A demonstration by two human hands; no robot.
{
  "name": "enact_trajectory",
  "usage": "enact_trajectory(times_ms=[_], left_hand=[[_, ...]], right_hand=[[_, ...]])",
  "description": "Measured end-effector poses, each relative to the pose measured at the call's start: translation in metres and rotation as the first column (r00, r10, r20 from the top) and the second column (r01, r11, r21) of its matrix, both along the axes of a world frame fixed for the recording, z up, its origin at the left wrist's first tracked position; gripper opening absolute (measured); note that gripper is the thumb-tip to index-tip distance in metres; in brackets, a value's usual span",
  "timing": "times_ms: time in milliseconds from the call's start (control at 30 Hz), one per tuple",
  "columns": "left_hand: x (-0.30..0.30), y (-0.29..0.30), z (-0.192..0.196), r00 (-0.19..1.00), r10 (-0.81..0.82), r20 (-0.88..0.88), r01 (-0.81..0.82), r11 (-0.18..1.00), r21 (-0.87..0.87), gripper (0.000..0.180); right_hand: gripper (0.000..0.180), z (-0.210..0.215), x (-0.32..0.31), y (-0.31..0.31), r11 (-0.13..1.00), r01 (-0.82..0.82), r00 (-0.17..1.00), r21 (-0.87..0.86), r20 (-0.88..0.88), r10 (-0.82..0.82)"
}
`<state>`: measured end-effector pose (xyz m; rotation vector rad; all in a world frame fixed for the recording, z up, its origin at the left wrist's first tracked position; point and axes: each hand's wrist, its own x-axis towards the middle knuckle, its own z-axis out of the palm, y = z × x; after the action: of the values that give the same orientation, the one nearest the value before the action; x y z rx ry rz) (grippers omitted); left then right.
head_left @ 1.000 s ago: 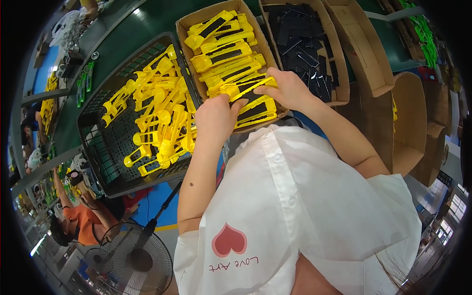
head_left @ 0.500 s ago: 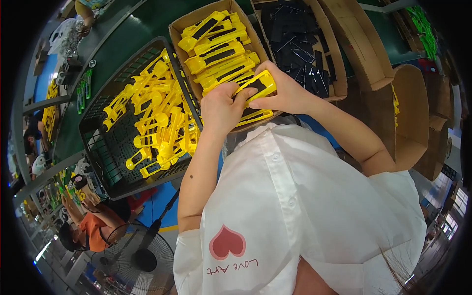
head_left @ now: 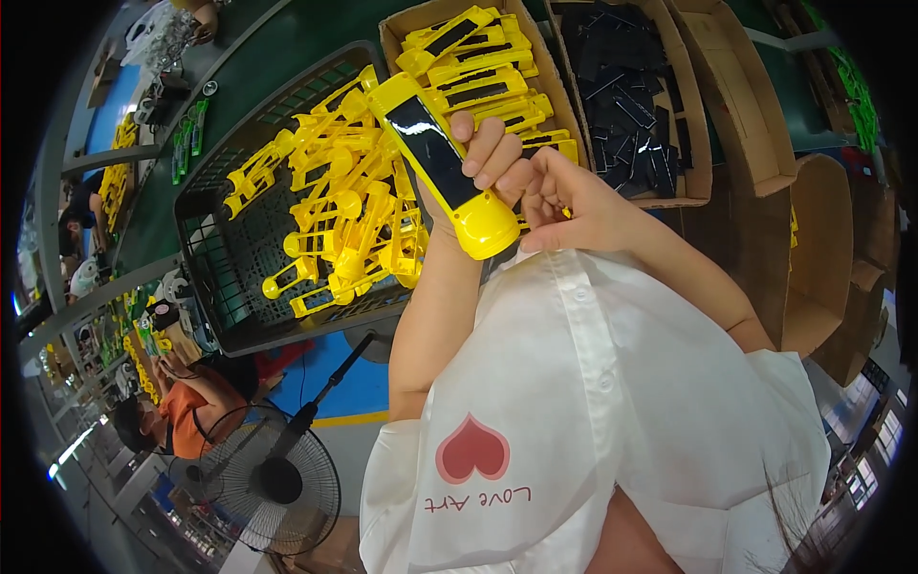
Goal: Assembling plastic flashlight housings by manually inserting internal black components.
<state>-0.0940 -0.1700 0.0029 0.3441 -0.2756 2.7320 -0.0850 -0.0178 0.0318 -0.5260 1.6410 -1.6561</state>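
My left hand (head_left: 490,158) is closed around a yellow plastic housing (head_left: 483,228) with a long glossy black panel (head_left: 426,142) on its upper face. The housing is tilted, its rounded end toward my shirt and its square end over a basket. Close beside the left fingertips is my right hand (head_left: 579,206), its fingers curled in. A speck of yellow shows between the right fingers; what it belongs to is hidden.
A black plastic basket (head_left: 206,277) holds many loose yellow housings. Ahead, a cardboard box (head_left: 394,36) carries stacked yellow housings with black panels; another box (head_left: 696,177) to its right holds black panels. A fan (head_left: 280,480) stands lower left, near a person in orange (head_left: 196,421).
The housing has come up out of the box area toward me and turned, showing its whole panel face. My left hand now grips it; my right hand has moved off it.
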Motion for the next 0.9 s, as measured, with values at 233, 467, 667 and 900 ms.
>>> enact_trajectory(times_ms=[233, 467, 667, 900], left_hand=[[-0.002, 0.006, -0.006, 0.997, -0.056, 0.044, 0.058, 0.997, -0.047, 0.031], [-0.011, -0.003, -0.016, 0.661, -0.637, -0.397, -0.688, -0.725, 0.018, 0.039], [0.006, -0.003, -0.046, 0.615, -0.787, -0.045, -0.772, -0.612, 0.171, 0.049], [-0.001, -0.009, -0.030, 0.687, -0.544, -0.481, -0.635, -0.772, -0.035, 0.030]], right_hand=[[0.045, -0.001, -0.003, 0.010, 0.997, 0.010, 0.999, 0.080, 0.052, -0.015], [0.030, -0.057, -0.050, 0.092, 0.470, 0.305, 0.880, 0.828, -0.434, 0.194], [0.040, -0.126, -0.092, 0.133, 0.310, 0.615, 0.716, 0.725, -0.678, 0.166], [0.038, -0.139, -0.112, 0.137, 0.330, 0.531, 0.798, 0.780, -0.592, 0.116]])
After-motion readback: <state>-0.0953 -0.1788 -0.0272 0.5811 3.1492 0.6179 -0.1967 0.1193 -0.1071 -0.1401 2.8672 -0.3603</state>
